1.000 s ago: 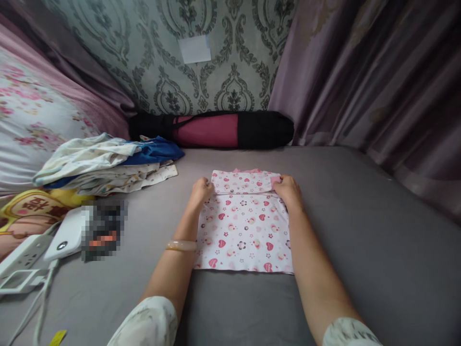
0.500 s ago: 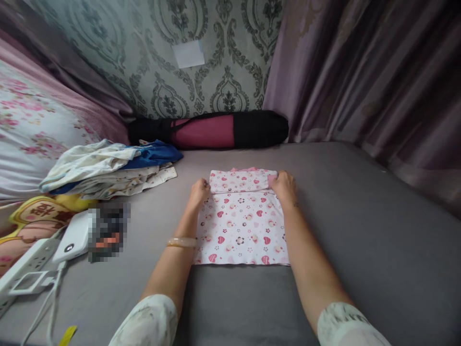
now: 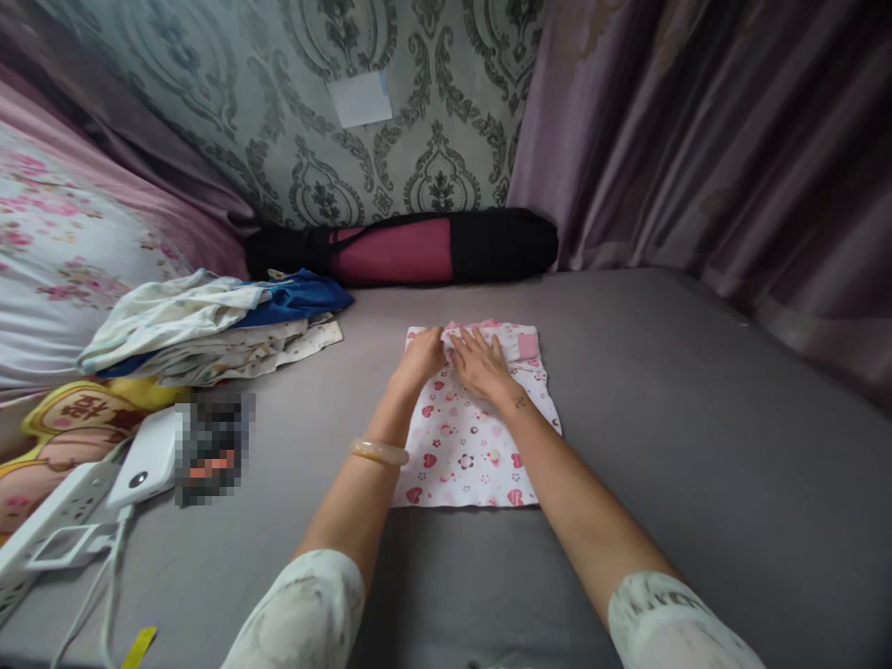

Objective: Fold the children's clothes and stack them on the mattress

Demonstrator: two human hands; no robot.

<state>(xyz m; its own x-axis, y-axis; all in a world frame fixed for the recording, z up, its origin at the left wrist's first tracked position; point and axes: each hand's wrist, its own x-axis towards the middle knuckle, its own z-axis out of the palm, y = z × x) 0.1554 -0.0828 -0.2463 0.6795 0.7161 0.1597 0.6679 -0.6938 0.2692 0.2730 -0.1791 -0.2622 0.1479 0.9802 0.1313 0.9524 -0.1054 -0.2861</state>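
A: What's beneath the hands in the head view?

B: A white long-sleeved top [image 3: 465,478] with red hearts and small flowers, lying flat on the grey bedsheet [image 3: 711,446]. A folded sleeve [image 3: 510,347] runs across its far end, with a pink cuff [image 3: 528,347] near the right edge.

A: How are the fingers?

B: The left hand [image 3: 422,355] is curled, fingertips down at the fold; I can't tell whether any fabric is pinched in them. The right hand [image 3: 480,364] lies palm down just beside it, fingers spread wide, pressing on the fold and gripping nothing.

A: Any writing?

B: The hearts carry pale marks too small to read. On the yellow plush cushion [image 3: 76,423], there's what looks like a Chinese character, but I can't make it out. The white power bank [image 3: 150,455] shows a round dark spot, no brand I can read, and the yellow tag [image 3: 140,648] isn't legible either.

A: What else is around?

B: A white power strip [image 3: 73,492] beside the power bank, a heap of clothes [image 3: 188,311] farther up on the left, and a long black-and-maroon bag [image 3: 400,251] against the damask wallpaper [image 3: 446,167].
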